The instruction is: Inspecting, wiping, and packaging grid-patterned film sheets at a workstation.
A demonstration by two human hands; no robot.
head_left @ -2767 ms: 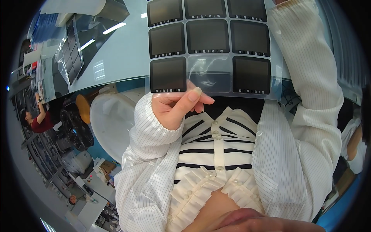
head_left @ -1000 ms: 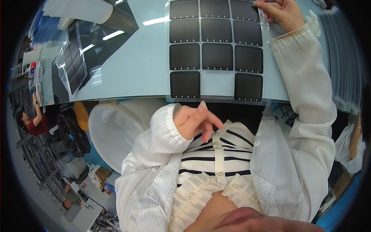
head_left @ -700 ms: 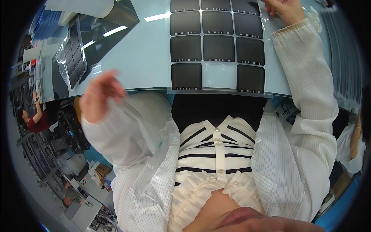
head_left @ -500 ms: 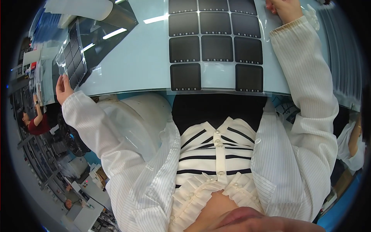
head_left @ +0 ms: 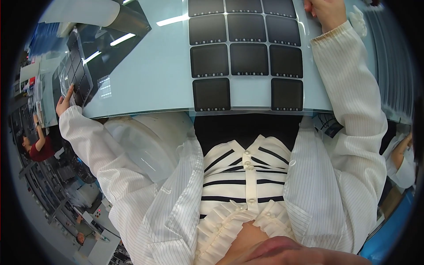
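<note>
At the table's left edge, my left hand (head_left: 65,102) has its fingers at the near end of a narrow-looking sheet of dark panels (head_left: 79,70), pinching its edge or clear film. In front of me lies a larger clear sheet (head_left: 251,93) bearing rows of dark, rounded rectangular panels (head_left: 248,58). Its nearest row shows a bare gap in the middle. Beyond that sheet's right side, my right hand (head_left: 329,15) rests with curled fingers, partly cut off by the top edge. What those fingers hold, if anything, is hidden.
A white crumpled piece (head_left: 357,22) lies beside my right hand. A pale cylinder (head_left: 81,11) occupies the far left of the glossy table (head_left: 145,84). Below the table edge stands a whitish round bin (head_left: 145,141). Other people (head_left: 37,145) are at the sides.
My left hand has shifted slightly left and nearer, staying at the near end of the narrow sheet. The view has moved a little; my right hand looks much the same.
</note>
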